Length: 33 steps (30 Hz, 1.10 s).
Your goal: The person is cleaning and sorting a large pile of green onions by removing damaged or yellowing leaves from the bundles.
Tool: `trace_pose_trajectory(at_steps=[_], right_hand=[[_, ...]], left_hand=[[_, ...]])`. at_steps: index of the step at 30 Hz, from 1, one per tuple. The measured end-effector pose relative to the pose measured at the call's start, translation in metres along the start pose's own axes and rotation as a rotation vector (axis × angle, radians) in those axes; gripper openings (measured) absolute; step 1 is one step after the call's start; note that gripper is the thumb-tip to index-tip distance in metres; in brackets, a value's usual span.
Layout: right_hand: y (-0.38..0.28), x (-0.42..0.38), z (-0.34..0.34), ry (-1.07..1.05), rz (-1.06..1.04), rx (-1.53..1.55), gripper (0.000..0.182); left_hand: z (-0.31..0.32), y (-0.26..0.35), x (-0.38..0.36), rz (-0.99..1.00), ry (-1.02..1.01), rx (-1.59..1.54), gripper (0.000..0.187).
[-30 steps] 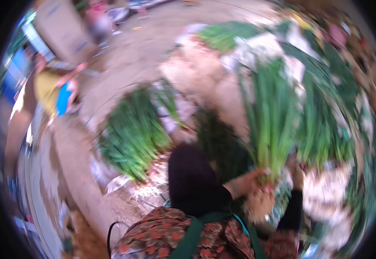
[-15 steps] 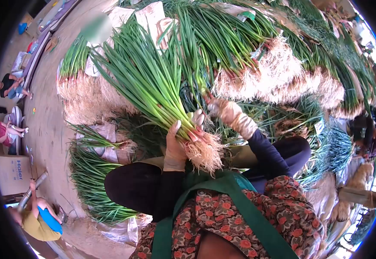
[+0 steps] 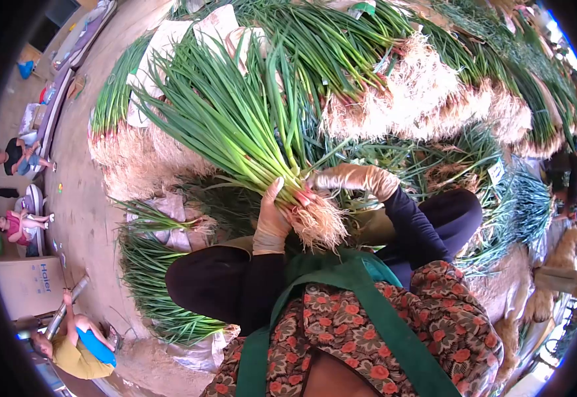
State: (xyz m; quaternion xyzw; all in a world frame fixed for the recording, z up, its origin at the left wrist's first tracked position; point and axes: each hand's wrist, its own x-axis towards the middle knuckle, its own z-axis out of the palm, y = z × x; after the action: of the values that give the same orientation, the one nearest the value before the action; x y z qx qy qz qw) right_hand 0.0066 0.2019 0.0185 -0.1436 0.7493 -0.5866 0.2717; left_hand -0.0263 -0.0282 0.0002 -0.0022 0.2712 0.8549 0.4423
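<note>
My left hand [image 3: 272, 221], in a pale glove, is closed around the lower stems of a thick bunch of green onions [image 3: 245, 142]. The leaves fan out toward the upper left. Below the grip, the reddish stem ends finish in a tangle of pale roots [image 3: 316, 221]. From the right comes my right hand [image 3: 358, 180], also gloved, with its fingers pressed together at the bunch's right side, just above the roots. Its fingertips meet a green onion stalk [image 3: 295, 169] there, partly hidden among the others.
Rooted bundles [image 3: 427, 79] lie along the far side, with more at the left [image 3: 120, 142]. A smaller pile [image 3: 163, 284] sits by my left knee. Loose leaves [image 3: 427, 155] cover the ground ahead. At the far left are several people and a cardboard box [image 3: 30, 284].
My right hand has come down and left with a stalk, from beside the bunch to its stem ends. My left hand still grips the bunch. The whole view has shifted slightly.
</note>
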Motion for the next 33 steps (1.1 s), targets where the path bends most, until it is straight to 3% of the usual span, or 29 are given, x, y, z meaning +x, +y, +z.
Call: trace_pose_trajectory(at_steps=[2, 4, 5, 7, 9, 10, 12, 13, 14, 16, 17, 19, 21, 22, 24, 26, 27, 29, 30, 32, 33], right_hand=[[0.006, 0.008, 0.003, 0.065, 0.002, 0.458, 0.048], [-0.024, 0.02, 0.011, 0.231, 0.084, 0.553, 0.042], [-0.047, 0.028, 0.013, 0.376, 0.207, 0.631, 0.038], [-0.017, 0.069, 0.006, 0.669, 0.058, 0.481, 0.031], [-0.01, 0.101, 0.002, 1.018, 0.065, 0.625, 0.023], [-0.001, 0.103, 0.0, 0.989, -0.02, 0.669, 0.018], [-0.001, 0.097, 0.02, 1.034, -0.445, 0.985, 0.017], [-0.001, 0.097, 0.025, 0.987, -0.402, 1.394, 0.023], [0.003, 0.087, 0.028, 0.732, -0.311, 1.616, 0.031], [0.013, 0.075, 0.011, 0.649, -0.582, 1.433, 0.035], [0.013, 0.08, 0.008, 0.968, -0.629, 1.234, 0.035], [0.054, 0.07, -0.042, 0.75, -0.439, 1.276, 0.034], [-0.04, 0.053, -0.032, 0.9, 0.218, 1.113, 0.024], [0.018, 0.061, -0.039, 0.439, 0.043, 1.107, 0.03], [-0.01, 0.062, -0.006, 0.098, 0.067, 1.249, 0.036], [-0.037, 0.059, 0.028, 0.336, -0.004, 1.26, 0.032], [-0.057, 0.046, 0.034, 0.436, -0.016, 1.116, 0.027], [0.012, 0.083, 0.037, 0.432, -0.131, 0.517, 0.018], [0.033, 0.101, 0.042, 0.461, -0.149, 0.066, 0.02], [0.045, 0.077, 0.061, 0.32, 0.02, 0.273, 0.022], [0.049, 0.064, 0.071, 0.261, 0.114, 0.367, 0.025]], left_hand=[[0.012, -0.002, 0.0, -0.002, 0.043, -0.079, 0.058], [0.023, -0.005, 0.001, -0.005, 0.077, -0.081, 0.057], [0.024, -0.006, 0.0, -0.001, 0.095, -0.041, 0.057], [0.03, -0.006, -0.002, -0.004, 0.1, -0.016, 0.054], [0.028, -0.007, -0.001, 0.04, 0.119, 0.002, 0.051], [0.028, -0.006, -0.003, 0.048, 0.078, -0.009, 0.05], [0.021, -0.006, -0.003, 0.073, 0.155, 0.046, 0.049], [0.018, -0.007, -0.002, 0.084, 0.192, 0.068, 0.049], [0.016, -0.006, -0.001, 0.059, 0.108, 0.026, 0.049], [0.019, -0.001, -0.002, -0.001, -0.059, -0.048, 0.048], [0.044, 0.002, -0.006, 0.033, -0.078, -0.141, 0.046], [0.05, 0.001, -0.011, 0.124, -0.071, -0.145, 0.045], [0.06, 0.004, -0.015, 0.158, -0.038, -0.184, 0.046], [0.055, 0.003, -0.013, 0.159, -0.069, -0.188, 0.049], [0.041, -0.001, -0.007, 0.146, -0.131, -0.193, 0.054], [0.037, 0.001, -0.008, 0.128, -0.128, -0.065, 0.055], [0.031, 0.0, -0.007, 0.133, -0.117, -0.045, 0.055], [0.029, 0.006, -0.014, 0.147, -0.036, 0.066, 0.055], [0.037, 0.01, -0.021, 0.152, 0.033, 0.152, 0.055], [0.041, 0.005, -0.021, 0.171, -0.194, -0.226, 0.055], [0.04, 0.01, -0.021, 0.199, -0.245, -0.216, 0.055]])
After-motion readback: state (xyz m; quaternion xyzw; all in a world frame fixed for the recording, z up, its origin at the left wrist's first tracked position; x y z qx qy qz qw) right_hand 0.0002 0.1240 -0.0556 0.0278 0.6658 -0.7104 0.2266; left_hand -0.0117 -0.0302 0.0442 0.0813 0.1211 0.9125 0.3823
